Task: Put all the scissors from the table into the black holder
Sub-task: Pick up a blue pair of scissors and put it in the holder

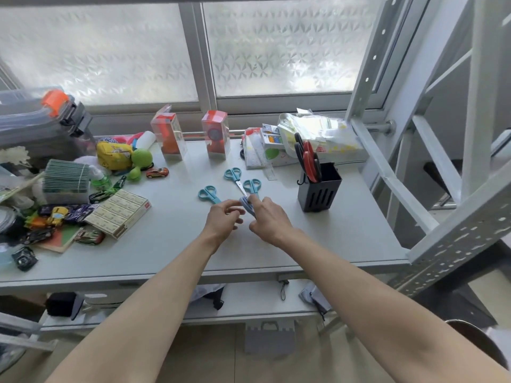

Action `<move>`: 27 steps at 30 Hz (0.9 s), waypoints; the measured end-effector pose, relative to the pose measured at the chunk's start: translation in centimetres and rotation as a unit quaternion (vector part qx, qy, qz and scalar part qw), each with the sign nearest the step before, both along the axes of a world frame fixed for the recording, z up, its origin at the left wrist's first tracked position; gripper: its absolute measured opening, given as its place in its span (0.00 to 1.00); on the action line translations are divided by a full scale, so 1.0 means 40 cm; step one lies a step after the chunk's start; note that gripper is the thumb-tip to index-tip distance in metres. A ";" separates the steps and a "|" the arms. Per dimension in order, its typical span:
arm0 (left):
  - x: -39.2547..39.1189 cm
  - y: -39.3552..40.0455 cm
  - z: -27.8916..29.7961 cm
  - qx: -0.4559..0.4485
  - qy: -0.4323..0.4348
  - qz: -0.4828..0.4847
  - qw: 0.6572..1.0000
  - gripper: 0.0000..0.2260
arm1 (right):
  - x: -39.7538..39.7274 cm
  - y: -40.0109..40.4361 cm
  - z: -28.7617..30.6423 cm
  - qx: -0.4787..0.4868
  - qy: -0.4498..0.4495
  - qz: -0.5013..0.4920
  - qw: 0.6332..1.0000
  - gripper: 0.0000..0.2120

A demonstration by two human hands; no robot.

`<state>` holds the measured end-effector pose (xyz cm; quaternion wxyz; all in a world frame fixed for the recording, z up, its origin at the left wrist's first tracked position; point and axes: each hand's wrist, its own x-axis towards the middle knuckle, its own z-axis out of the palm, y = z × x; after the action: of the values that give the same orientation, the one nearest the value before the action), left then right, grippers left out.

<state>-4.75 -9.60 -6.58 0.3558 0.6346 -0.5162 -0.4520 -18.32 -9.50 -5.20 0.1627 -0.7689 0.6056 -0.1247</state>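
Three pairs of blue-handled scissors lie mid-table: the left pair (207,193), the far pair (233,174) and the right pair (252,186). The right pair's blades sit in a grey-blue cover (247,205), and my right hand (269,221) pinches that cover. My left hand (223,220) hovers just left of it with loosely curled, parted fingers over the left pair's blade tip, with nothing clearly held. The black holder (320,196) stands to the right, an arm's reach away, with red and black scissors (309,161) standing in it.
Toys, toy cars and a box of small packets (121,211) crowd the table's left side. Two red-and-clear boxes (215,136) stand at the back. Plastic bags and stationery (312,131) lie behind the holder. A metal shelf frame (453,233) borders the right edge.
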 end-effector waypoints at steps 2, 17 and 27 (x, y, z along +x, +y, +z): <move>-0.028 0.014 0.021 -0.016 0.032 -0.028 0.999 0.15 | -0.035 0.030 0.001 -0.048 -0.033 -0.019 0.998 0.18; -0.284 -0.061 0.088 -0.057 -0.009 -0.132 0.990 0.37 | -0.339 0.003 0.197 -0.440 -0.348 -0.233 0.794 0.11; -0.365 -0.091 0.110 -0.061 0.005 -0.105 0.993 0.22 | -0.339 -0.061 0.143 -0.310 -0.144 -0.192 0.920 0.07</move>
<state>-19.34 -13.23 -2.20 0.3473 0.5515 -0.6046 -0.4579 -31.87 -11.95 0.52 -0.0261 -0.6234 0.6429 -0.4444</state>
